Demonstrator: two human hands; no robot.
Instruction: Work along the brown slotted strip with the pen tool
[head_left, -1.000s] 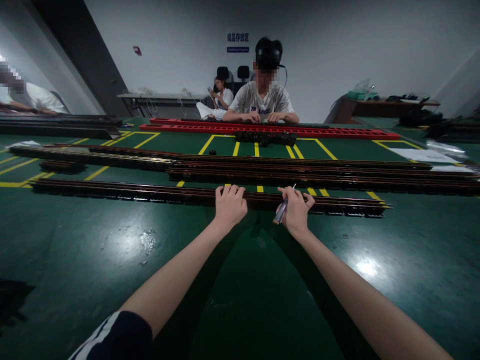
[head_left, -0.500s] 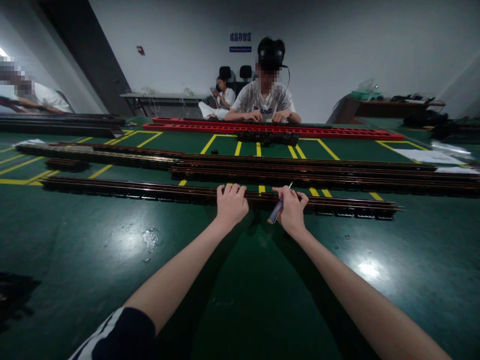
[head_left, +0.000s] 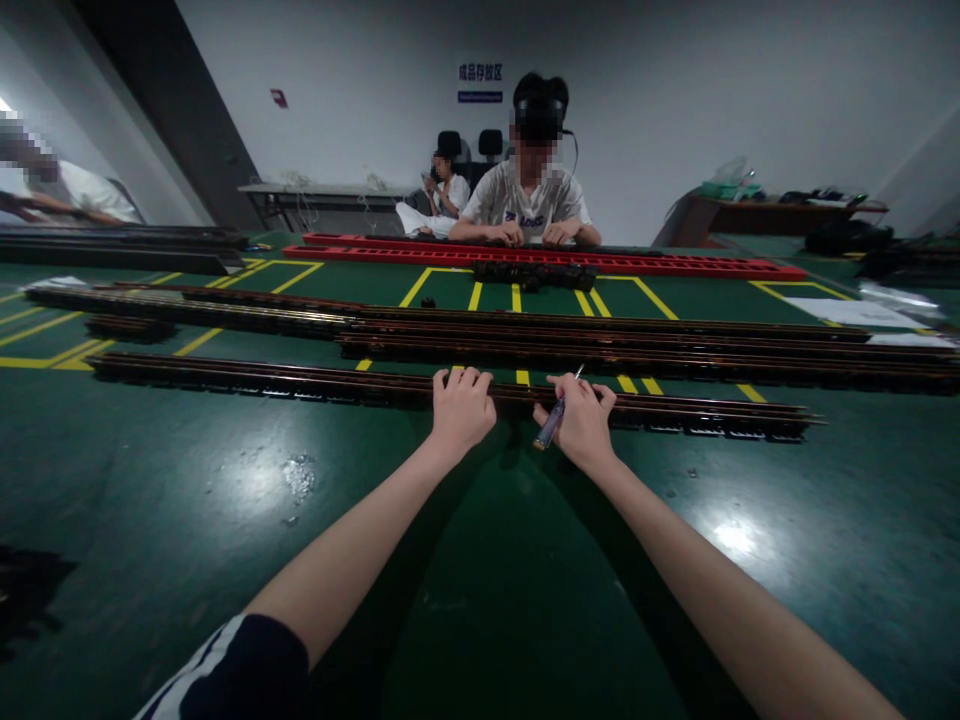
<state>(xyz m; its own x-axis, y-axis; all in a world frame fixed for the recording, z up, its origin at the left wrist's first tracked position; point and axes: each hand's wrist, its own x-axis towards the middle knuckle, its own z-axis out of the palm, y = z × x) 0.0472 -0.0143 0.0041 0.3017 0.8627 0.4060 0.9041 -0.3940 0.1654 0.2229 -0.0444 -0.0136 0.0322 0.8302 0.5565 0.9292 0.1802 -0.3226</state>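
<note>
Only partly visible, tool [head_left: 549, 426] in right hand [head_left: 586, 422]

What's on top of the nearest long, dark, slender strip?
Across the long, dark, slender strip lie the left hand and right hand, the latter holding a screwdriver-like tool with translucent handle and metal shaft. The surface beneath both hands is covered.

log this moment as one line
left hand: on long dark ridged bar | right hand: at same bar, holding slim clear-handled tool | beyond: red slotted bar
</note>
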